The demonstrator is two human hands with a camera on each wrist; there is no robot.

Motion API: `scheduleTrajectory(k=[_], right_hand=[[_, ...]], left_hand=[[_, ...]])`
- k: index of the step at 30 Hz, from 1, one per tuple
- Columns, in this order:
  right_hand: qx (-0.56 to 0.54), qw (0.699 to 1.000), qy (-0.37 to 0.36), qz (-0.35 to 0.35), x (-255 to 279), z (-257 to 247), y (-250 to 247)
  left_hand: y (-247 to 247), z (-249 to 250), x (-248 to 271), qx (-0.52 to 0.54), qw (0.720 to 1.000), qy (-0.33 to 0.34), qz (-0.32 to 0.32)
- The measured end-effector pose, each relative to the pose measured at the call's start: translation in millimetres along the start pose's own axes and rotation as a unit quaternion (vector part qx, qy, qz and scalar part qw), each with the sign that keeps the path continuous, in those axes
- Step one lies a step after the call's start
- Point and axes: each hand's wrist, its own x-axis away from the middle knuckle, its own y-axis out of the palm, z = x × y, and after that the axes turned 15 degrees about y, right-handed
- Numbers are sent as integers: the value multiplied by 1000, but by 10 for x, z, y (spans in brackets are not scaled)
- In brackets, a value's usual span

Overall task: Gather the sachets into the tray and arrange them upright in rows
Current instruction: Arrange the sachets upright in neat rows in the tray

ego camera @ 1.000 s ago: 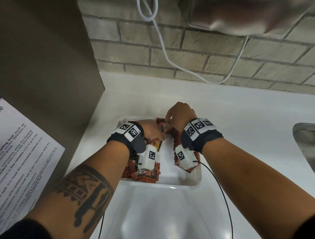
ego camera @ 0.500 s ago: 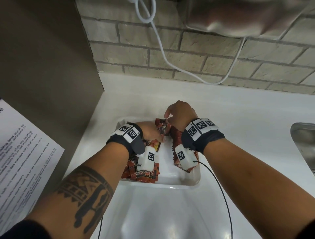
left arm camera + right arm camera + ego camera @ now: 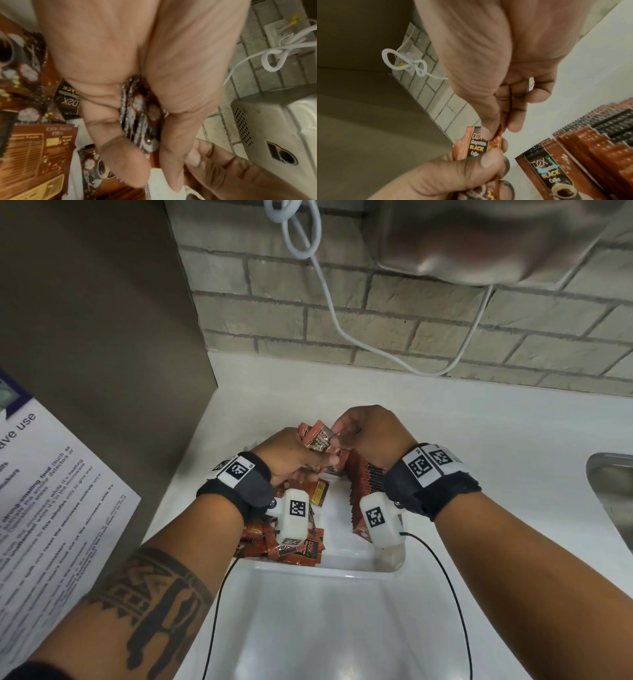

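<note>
From above, both hands meet over the white tray [image 3: 346, 563] on the surface: left hand [image 3: 291, 457] clutches a bunch of sachets [image 3: 317, 440], right hand [image 3: 370, 433] pinches one. Left wrist cam: fingers wrapped round sachets. Right wrist cam: upright row [image 3: 599, 142] beside.

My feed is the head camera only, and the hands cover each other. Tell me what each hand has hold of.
Observer: The left hand grips a bunch of sachets, several stacked flat together, not one.
Operator: Now report the right hand.
Observer: The right hand pinches the top edge of the front sachet of that bunch, thumb on its label.
Operator: Check the row hidden behind my right wrist.
Observer: The upright row stands on edge, packed face to face, and its nearest sachet shows the "Black Coffee" label.
</note>
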Motion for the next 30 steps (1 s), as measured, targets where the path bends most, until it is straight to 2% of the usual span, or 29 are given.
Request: scheduleTrajectory(k=[3, 5, 7, 9, 10, 12, 15, 19, 24, 30], right_hand=[[-7, 999, -12, 34, -4, 1, -50], [-1, 998, -15, 56, -24, -8, -84], [28, 997, -19, 76, -54, -5, -100], [73, 994, -11, 83, -83, 1, -84], [97, 992, -2, 82, -97, 5, -67], [152, 985, 13, 87, -127, 9, 13], [238, 966, 31, 97, -142, -19, 138], [317, 942, 37, 109, -166, -29, 258], [303, 944, 73, 110, -198, -23, 315], [293, 949, 59, 96, -235, -23, 328]], left_hand=[[-39, -17, 20, -35, 999, -19, 23], [-100, -1, 23, -118, 989, -84, 24], [-151, 59, 31, -267, 954, -136, 0], [-152, 139, 34, -387, 911, -139, -3], [-136, 170, 23, -415, 900, -133, -8], [-80, 201, -17, -415, 898, -139, -45], [29, 194, -75, -367, 912, -157, -91], [166, 131, -148, -377, 904, -160, -123], [205, 59, -171, -381, 898, -176, -134], [212, 60, -167, -388, 891, -186, -145]])
